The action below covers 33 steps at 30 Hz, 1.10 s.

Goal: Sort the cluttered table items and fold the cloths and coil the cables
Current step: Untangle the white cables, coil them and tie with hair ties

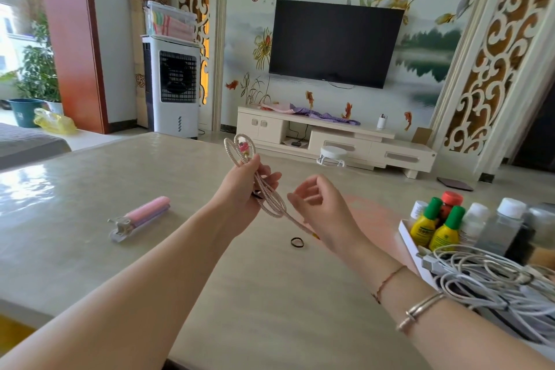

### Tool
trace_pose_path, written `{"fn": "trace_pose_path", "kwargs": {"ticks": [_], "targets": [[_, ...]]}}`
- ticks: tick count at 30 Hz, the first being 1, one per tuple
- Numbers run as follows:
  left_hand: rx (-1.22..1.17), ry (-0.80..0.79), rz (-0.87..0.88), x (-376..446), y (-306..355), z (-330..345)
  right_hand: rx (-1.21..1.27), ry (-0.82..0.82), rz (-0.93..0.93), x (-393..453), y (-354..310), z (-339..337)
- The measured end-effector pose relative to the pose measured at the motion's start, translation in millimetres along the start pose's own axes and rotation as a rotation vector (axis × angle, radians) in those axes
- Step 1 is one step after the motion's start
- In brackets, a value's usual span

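1. spiral-wrapped cable (264, 186): looped, held above the table (90, 189) centre.
2. my left hand (243, 186) grips the loops.
3. my right hand (318, 204): fingers loosely curled, cable tail passing beneath; grip not discernible.
4. black hair tie (297, 242) lies below on the surface.
5. white cables (486, 282) piled at right edge.

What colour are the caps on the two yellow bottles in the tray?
Green caps on both yellow bottles; the head view, the only one, shows them clearly at the right.
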<state>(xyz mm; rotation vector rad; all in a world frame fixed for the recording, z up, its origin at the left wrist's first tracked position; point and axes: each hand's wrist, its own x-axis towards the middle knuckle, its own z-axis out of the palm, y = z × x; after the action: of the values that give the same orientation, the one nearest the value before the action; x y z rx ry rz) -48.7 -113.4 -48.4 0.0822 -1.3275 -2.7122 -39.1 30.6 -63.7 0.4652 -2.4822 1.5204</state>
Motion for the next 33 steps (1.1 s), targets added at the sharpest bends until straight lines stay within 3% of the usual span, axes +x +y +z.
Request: {"fn": "trace_pose_path", "kwargs": {"ticks": [3,6,11,18,23,33], "targets": [[0.058,0.032,-0.011,2.5,-2.4,-0.5,-0.096,0.031,-0.322,-5.1,-3.6,-0.1],[0.171,-0.010,-0.047,2.1,-6.2,1.3,-0.296,-0.009,-0.507,-3.3,-3.5,4.4],[0.286,-0.101,-0.072,4.6,-7.4,-2.6,-0.651,0.082,-0.765,1.5,-5.4,8.0],[0.344,-0.131,-0.144,2.3,-3.2,-3.2,-0.693,0.080,-0.778,3.7,-4.0,7.2],[0.362,-0.133,-0.137,-1.1,-2.9,-1.6,-0.503,0.047,-0.619,5.9,-4.9,7.3],[0.176,-0.081,-0.180,6.9,-5.5,-6.6,-0.764,-0.038,-0.695,-1.7,3.0,-3.0]]}}
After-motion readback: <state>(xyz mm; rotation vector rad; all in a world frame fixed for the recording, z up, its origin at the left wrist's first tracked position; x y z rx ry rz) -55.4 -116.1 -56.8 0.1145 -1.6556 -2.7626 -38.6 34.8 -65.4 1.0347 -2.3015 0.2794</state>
